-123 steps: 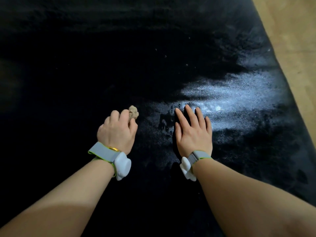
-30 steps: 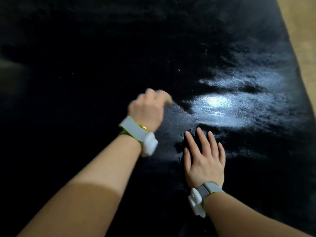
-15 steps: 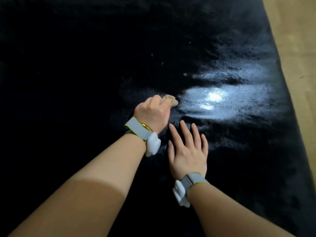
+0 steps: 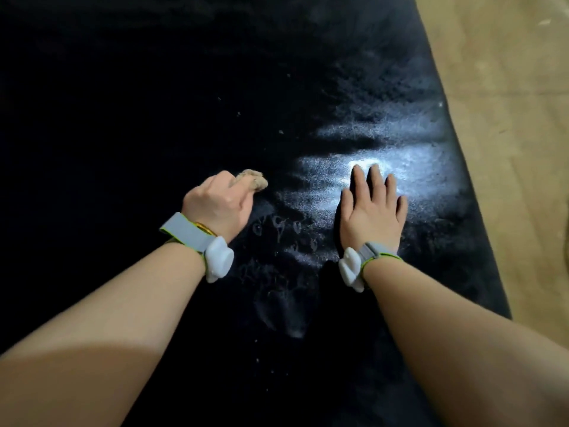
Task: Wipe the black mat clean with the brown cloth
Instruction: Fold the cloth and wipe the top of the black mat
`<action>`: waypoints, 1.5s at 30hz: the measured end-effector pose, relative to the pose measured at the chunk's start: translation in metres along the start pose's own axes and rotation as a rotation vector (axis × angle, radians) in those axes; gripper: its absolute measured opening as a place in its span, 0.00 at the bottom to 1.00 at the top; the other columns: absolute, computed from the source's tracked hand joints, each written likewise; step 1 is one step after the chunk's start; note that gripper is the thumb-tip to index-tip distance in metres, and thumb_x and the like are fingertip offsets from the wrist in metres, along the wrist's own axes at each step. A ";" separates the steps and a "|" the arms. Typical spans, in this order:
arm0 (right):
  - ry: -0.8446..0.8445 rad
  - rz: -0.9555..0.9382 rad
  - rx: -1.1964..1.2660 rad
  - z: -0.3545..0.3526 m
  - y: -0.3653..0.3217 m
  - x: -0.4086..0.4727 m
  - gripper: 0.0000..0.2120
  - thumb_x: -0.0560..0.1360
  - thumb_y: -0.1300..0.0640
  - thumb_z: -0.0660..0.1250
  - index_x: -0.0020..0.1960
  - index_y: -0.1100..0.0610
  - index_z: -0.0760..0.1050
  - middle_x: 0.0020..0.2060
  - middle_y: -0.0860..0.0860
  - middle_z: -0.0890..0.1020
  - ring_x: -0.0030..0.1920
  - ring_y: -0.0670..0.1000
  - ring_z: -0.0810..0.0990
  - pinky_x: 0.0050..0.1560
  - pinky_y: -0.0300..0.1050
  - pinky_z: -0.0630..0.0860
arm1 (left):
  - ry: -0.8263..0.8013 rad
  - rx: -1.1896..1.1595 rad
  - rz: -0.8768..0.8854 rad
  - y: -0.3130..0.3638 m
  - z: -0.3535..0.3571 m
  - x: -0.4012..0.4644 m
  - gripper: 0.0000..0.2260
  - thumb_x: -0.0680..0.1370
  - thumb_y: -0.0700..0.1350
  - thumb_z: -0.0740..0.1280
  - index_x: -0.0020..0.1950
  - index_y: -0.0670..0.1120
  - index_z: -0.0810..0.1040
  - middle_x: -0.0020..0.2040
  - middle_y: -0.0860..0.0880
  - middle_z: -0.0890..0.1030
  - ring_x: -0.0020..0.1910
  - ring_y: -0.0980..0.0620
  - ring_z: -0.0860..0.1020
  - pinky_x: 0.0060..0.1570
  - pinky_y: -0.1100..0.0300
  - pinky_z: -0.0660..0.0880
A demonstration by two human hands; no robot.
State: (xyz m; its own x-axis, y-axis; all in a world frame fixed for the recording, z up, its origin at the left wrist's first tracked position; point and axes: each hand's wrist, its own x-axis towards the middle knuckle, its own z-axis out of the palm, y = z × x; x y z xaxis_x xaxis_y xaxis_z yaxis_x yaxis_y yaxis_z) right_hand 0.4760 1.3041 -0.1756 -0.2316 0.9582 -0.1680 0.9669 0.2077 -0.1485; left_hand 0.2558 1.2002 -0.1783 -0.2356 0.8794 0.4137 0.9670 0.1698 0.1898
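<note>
The wide black textured mat point(image 4: 123, 118) is judged only partly wiped; faint ring-shaped marks and pale specks are seen between the two wrists and toward the near edge, and specks toward the middle; much of the far side is too dark to judge. The small crumpled brown cloth point(image 4: 254, 179) is gripped in the curled fingers of the left hand point(image 4: 218, 201), near the mat's middle; the right hand point(image 4: 372, 211) is laid flat with fingers straight, pressed on the mat nearer its right edge, beside the tan floor point(image 4: 508, 118).
</note>
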 end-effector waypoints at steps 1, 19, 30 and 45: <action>0.012 0.005 -0.003 0.001 0.000 -0.001 0.24 0.81 0.42 0.43 0.77 0.40 0.48 0.78 0.44 0.49 0.77 0.51 0.43 0.75 0.56 0.42 | -0.004 0.009 -0.017 0.001 -0.001 0.000 0.05 0.74 0.44 0.66 0.44 0.47 0.82 0.32 0.47 0.73 0.28 0.45 0.74 0.21 0.60 0.68; 0.055 0.025 -0.014 0.004 -0.003 -0.001 0.24 0.81 0.42 0.44 0.77 0.40 0.49 0.77 0.44 0.50 0.77 0.52 0.44 0.75 0.56 0.41 | -0.071 0.222 -0.135 0.030 0.012 0.022 0.14 0.74 0.53 0.66 0.43 0.42 0.78 0.42 0.42 0.75 0.40 0.41 0.74 0.35 0.51 0.68; 0.093 0.021 -0.015 0.005 -0.001 0.000 0.24 0.81 0.42 0.45 0.76 0.40 0.51 0.77 0.45 0.53 0.77 0.52 0.46 0.75 0.56 0.43 | -0.209 0.064 0.278 0.081 0.000 -0.006 0.08 0.74 0.48 0.63 0.40 0.47 0.79 0.36 0.46 0.73 0.31 0.44 0.73 0.24 0.56 0.69; 0.094 0.025 -0.015 0.005 -0.004 0.001 0.24 0.80 0.42 0.47 0.76 0.40 0.52 0.77 0.44 0.53 0.77 0.52 0.47 0.75 0.55 0.42 | -0.152 0.208 0.324 0.068 -0.003 -0.003 0.04 0.74 0.47 0.70 0.44 0.49 0.76 0.37 0.46 0.73 0.31 0.45 0.72 0.24 0.57 0.62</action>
State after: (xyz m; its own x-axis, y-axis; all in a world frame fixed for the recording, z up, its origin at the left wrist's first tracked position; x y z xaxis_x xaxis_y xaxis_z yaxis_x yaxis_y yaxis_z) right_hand 0.4717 1.3032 -0.1801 -0.1975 0.9771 -0.0794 0.9737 0.1861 -0.1310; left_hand 0.3221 1.2080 -0.1643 0.0857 0.9553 0.2830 0.9914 -0.0536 -0.1192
